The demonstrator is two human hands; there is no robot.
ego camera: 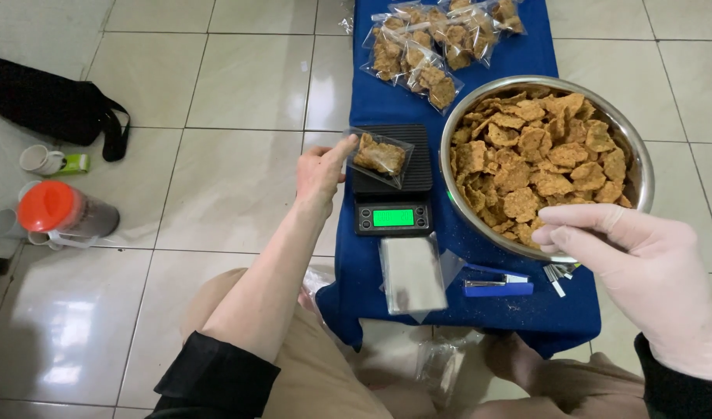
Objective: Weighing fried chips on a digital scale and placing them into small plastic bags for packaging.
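The left hand (319,172) is bare and reaches in from the left of the black scale (392,182). Its fingers (342,147) are lightly curled and close together, with the tip of the extended one touching the left edge of a small clear bag of crackers (380,156) that lies on the scale's platform. Whether the thumb pinches the bag from beneath cannot be told.

The right hand (643,268) wears a pale glove and hangs to the right of the scale, just at the near rim of the steel bowl (640,159). Its fingers are bent inward and pressed together; they seem to hold nothing, though the underside is hidden.

There is one scale, with one lit green display on its front face. One bowl stands just right of it, heaped with brown crackers too many to count. Beyond the scale, at the far end of the blue-covered desk (527,58), lies a pile of filled bags (434,46), roughly six, overlapping so the count is unsure. Just in front of the scale sits one stack of empty clear bags (412,273), and right of that one blue stapler (497,285). On the tiled floor well left of the scale stand one orange-lidded jar (61,211), one white cup (39,160) and one black bag (49,101).
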